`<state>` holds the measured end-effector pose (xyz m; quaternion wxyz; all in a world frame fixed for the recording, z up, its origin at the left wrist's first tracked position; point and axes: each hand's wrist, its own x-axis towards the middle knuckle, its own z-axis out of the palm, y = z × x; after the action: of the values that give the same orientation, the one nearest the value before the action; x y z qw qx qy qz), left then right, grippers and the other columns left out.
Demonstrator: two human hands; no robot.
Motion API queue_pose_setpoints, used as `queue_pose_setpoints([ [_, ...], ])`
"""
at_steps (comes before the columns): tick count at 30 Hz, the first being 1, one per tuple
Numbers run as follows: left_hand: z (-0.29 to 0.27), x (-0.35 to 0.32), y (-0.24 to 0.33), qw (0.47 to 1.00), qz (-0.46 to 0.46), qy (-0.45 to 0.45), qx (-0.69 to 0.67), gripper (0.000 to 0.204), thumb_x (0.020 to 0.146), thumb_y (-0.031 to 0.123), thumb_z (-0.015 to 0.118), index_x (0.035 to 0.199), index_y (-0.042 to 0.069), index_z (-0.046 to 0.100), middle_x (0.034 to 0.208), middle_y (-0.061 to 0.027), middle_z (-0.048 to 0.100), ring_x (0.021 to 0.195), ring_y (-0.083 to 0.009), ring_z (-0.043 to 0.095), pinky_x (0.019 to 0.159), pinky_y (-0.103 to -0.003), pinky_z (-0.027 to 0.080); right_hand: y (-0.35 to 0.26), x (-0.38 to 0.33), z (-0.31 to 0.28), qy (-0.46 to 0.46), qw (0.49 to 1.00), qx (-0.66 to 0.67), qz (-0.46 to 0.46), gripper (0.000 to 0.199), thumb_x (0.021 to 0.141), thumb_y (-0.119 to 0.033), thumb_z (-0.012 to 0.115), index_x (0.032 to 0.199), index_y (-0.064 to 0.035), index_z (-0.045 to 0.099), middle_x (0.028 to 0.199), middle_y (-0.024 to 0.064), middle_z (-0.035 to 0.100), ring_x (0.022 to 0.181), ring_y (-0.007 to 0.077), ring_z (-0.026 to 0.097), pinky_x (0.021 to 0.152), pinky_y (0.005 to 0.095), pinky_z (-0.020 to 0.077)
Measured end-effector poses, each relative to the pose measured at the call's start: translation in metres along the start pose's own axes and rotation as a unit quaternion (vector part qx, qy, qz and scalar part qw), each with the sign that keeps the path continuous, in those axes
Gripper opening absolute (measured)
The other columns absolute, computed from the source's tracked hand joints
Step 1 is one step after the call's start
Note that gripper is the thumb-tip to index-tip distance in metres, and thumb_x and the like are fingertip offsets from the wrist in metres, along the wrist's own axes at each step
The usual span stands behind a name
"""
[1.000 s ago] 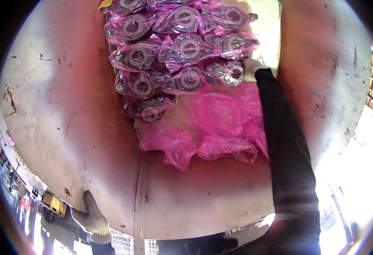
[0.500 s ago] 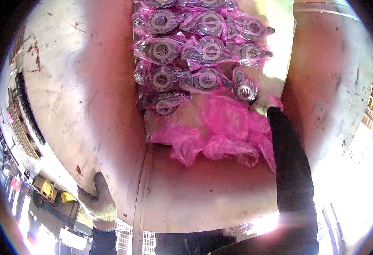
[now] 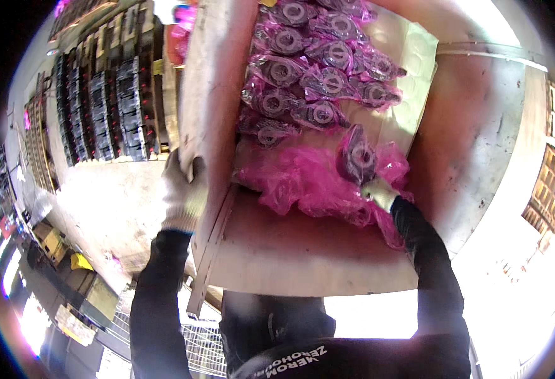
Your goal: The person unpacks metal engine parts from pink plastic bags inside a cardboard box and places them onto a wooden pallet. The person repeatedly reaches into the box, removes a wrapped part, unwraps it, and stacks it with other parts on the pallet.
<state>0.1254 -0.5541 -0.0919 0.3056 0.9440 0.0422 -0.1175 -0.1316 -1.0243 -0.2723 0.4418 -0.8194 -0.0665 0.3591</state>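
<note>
A big wooden crate (image 3: 467,145) holds several round metal bearing parts sealed in pink plastic bags (image 3: 309,76), stacked in rows on a pale sheet. My right hand (image 3: 378,189), in a white glove, grips one bagged bearing part (image 3: 355,155) above a heap of loose pink plastic (image 3: 303,180) at the near side of the crate. My left hand (image 3: 182,189), also gloved, is clamped on the crate's left wall (image 3: 205,114). Both sleeves are black.
To the left of the crate stand rows of dark metal parts on pallets (image 3: 107,107) and a pale floor (image 3: 113,208). A wire mesh cage (image 3: 195,341) lies below near my body. Wooden pallets (image 3: 552,183) stand at the far right.
My view has swung, so the crate sits further right. My right hand has lifted one bagged part off the rows. My left hand has risen along the crate's left wall.
</note>
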Motion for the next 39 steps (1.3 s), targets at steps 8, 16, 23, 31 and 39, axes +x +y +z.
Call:
queue_pose_setpoints([
  [8,-0.036,-0.078,0.064,0.97,0.11,0.026,0.217,0.112,0.078,0.061,0.075,0.154,-0.003,0.023,0.155,-0.0264,0.033,0.143,-0.0397,0.036,0.12,-0.052,0.028,-0.288,-0.066,-0.022,0.178,0.954,0.124,0.208,0.06,0.077,-0.02,0.073,0.124,0.0036,0.045,0.11,0.0335,0.066,0.11,0.0513,0.062,0.09,0.0548,0.0512],
  [16,-0.026,-0.194,0.077,0.654,-0.135,-0.207,-0.715,0.067,0.095,0.046,0.068,0.147,0.009,0.047,0.142,-0.007,0.055,0.13,-0.0227,0.053,0.114,-0.041,0.041,-0.412,-0.084,0.007,0.301,0.92,-0.249,-0.02,0.046,0.065,-0.01,0.062,0.108,0.002,0.051,0.098,0.0233,0.06,0.096,0.0441,0.057,0.105,0.0583,0.0347],
  [23,-0.087,-0.248,0.023,0.418,-0.246,-0.249,-0.838,0.049,0.102,0.036,0.056,0.143,0.011,0.051,0.143,-0.0129,0.056,0.132,-0.0295,0.053,0.112,-0.045,0.044,-0.537,-0.117,0.054,0.258,0.907,-0.329,-0.051,0.053,0.064,-0.016,0.066,0.111,0.0026,0.053,0.097,0.0216,0.061,0.096,0.0425,0.058,0.107,0.0587,0.0346],
  [31,-0.22,-0.292,-0.015,0.393,-0.177,-0.293,-0.854,0.048,0.1,0.028,0.058,0.141,0.005,0.049,0.132,-0.0169,0.061,0.12,-0.0304,0.063,0.106,-0.047,0.051,-0.667,-0.157,0.115,0.253,0.965,-0.003,0.071,0.068,0.068,-0.031,0.088,0.12,-0.0004,0.055,0.103,0.0128,0.063,0.099,0.0256,0.061,0.094,0.0397,0.0479],
  [39,-0.258,-0.305,-0.05,0.371,-0.101,-0.239,-0.892,0.042,0.102,0.026,0.054,0.138,0.005,0.052,0.132,-0.0178,0.062,0.119,-0.0323,0.063,0.106,-0.048,0.051,-0.696,-0.073,0.106,0.134,0.96,0.244,-0.035,0.031,0.099,-0.018,0.062,0.125,-0.0028,0.061,0.118,0.0068,0.063,0.104,0.0137,0.058,0.09,0.0318,0.0484],
])
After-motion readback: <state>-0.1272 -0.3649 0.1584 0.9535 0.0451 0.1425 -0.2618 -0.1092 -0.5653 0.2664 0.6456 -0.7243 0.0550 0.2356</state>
